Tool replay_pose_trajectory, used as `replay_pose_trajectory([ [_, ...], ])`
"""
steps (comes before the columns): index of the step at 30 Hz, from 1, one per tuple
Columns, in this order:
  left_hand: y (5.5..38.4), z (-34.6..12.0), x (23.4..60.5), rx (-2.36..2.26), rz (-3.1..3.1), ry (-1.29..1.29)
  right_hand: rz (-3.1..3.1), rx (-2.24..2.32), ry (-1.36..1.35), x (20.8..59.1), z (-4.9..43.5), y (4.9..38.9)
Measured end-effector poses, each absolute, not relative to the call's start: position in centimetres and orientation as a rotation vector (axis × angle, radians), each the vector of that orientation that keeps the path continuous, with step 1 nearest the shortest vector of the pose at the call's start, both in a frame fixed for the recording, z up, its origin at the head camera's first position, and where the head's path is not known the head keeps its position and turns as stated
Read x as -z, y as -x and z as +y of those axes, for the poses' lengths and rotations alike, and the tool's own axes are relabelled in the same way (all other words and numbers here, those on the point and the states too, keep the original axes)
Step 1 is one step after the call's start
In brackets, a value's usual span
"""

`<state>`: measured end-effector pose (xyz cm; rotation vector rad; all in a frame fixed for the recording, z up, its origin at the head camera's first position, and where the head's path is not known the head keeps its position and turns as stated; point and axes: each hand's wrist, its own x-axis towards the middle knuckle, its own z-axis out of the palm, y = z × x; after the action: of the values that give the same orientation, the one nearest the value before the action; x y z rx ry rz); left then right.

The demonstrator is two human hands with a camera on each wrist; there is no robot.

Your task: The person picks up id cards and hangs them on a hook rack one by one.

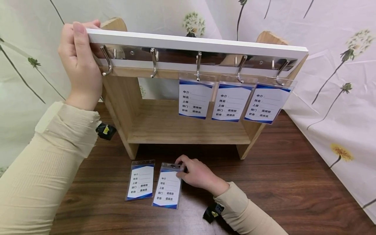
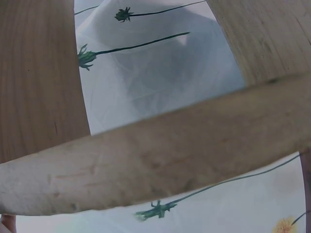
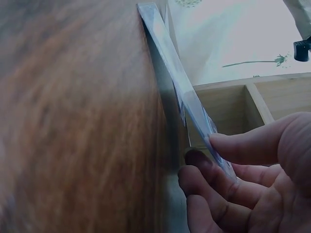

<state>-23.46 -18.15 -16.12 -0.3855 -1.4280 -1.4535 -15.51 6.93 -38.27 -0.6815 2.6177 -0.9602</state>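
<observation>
My left hand (image 1: 80, 62) grips the left end of the white hook rail (image 1: 164, 40) on a wooden stand (image 1: 188, 130), thumb on the front edge. With thumb and fingers my right hand (image 1: 201, 174) pinches the top right corner of a clear badge holder (image 1: 166, 189). In the right wrist view that badge holder (image 3: 182, 80) is seen edge-on, its held end tilted up off the table. A second badge holder (image 1: 141, 181) lies flat to its left. Three more badge holders (image 1: 195, 99) hang from the middle and right-hand hooks; the two left hooks (image 1: 153, 62) carry nothing.
A dark wooden table (image 1: 293, 182) bears the stand. Behind it hangs a white cloth (image 1: 329, 29) printed with dandelions. In the left wrist view a wooden edge of the stand (image 2: 155, 155) crosses close to the camera.
</observation>
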Motion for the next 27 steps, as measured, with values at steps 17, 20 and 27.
replay_pose_trajectory([
  [17,23.45,-18.20,16.14,1.455,-1.428,0.376,2.643,1.006,0.662,37.77,7.25,15.71],
  [20,23.46,-18.15,16.15,1.453,-1.430,0.378,2.640,1.022,0.653,37.75,7.30,15.76],
  [27,23.52,-18.18,16.18,1.464,-1.429,0.382,2.624,1.087,0.662,37.63,7.46,15.86],
])
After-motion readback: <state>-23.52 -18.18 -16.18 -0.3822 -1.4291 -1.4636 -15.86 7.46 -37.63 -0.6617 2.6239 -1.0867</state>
